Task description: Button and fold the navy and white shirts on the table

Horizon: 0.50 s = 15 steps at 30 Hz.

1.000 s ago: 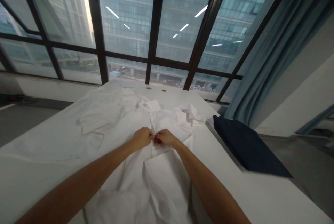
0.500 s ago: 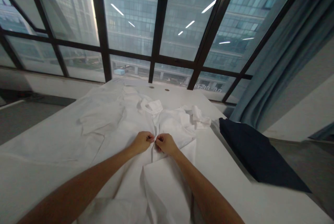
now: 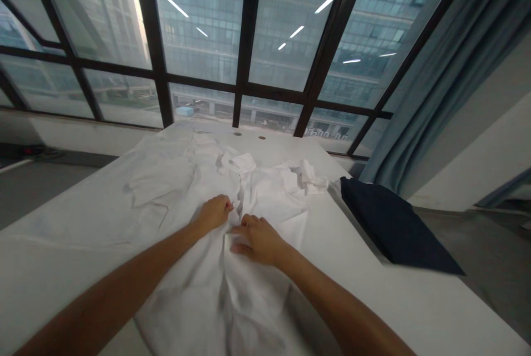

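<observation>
A white garment (image 3: 269, 187) with a collar lies spread on the white table, its front opening running down the middle toward me. My left hand (image 3: 215, 211) is closed on the cloth at the left edge of that opening, pinching it. Lower down and to the right, my right hand (image 3: 259, 239) rests over the right front with its fingers apart and the thumb pointing left. The lower part of the garment hangs in folds between my forearms.
More thin white cloth (image 3: 153, 190) lies flat on the left of the white table (image 3: 352, 295). A dark blue folded cloth (image 3: 394, 229) sits at the right edge. Behind are framed windows and a blue-grey curtain (image 3: 418, 107).
My hands have moved apart. The left one has shifted left and slightly up; the right one has opened and come lower. The garment's lower folds have shifted.
</observation>
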### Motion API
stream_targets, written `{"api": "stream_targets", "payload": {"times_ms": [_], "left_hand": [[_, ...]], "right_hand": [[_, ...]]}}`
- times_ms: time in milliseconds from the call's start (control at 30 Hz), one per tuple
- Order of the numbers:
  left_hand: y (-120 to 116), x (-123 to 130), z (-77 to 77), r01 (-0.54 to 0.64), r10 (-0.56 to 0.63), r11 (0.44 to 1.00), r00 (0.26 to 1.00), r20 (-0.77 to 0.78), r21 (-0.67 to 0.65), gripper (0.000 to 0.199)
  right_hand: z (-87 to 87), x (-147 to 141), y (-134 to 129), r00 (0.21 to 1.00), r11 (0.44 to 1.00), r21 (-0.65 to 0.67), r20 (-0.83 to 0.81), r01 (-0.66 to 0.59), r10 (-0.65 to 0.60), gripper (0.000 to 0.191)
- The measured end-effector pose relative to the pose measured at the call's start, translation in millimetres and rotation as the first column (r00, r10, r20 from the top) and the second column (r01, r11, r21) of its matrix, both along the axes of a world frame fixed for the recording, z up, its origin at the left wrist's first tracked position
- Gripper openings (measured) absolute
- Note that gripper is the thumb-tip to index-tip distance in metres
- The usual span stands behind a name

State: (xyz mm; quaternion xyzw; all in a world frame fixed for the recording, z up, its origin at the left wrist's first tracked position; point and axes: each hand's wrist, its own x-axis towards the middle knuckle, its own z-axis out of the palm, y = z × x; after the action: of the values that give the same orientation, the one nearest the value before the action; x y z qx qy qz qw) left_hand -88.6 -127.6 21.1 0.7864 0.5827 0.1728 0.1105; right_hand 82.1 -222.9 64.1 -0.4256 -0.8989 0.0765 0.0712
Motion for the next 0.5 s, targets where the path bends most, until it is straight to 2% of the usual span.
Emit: {"api": "stream_targets", "payload": {"times_ms": [67,200,300,400,500], "left_hand": [[-4.2,0.7,-1.5,-0.013,0.014,0.999,0.999,-0.033,0.03,0.017],[-4.9,2.7,-3.7,-0.038,0.04,0.998,0.998,-0.052,0.045,0.019],[-2.5,6.5,-3.8,-0.036,0.038,0.998,0.999,-0.034,0.048,0.017],[0.1,7.6,-2.9,-0.051,0.052,0.996,0.999,-0.01,0.072,0.017],[4.7,2.3,-1.0,-0.08,0.08,0.992,0.997,-0.002,0.093,0.017]], "right_hand": [[-4.2,14.0,-13.2,0.999,1.0,-0.004,-0.032,-0.018,0.018,0.038],[-16.0,41.6,-35.4,0.996,0.999,-0.041,-0.081,-0.03,0.027,0.013],[-21.4,49.2,-47.2,0.994,0.995,-0.08,-0.084,0.057,-0.063,0.016],[-17.2,56.4,-57.9,0.974,0.98,-0.13,-0.148,0.154,-0.172,0.036],[-1.6,88.8,-74.6,0.953,0.979,-0.145,-0.247,0.141,-0.174,0.028]]}}
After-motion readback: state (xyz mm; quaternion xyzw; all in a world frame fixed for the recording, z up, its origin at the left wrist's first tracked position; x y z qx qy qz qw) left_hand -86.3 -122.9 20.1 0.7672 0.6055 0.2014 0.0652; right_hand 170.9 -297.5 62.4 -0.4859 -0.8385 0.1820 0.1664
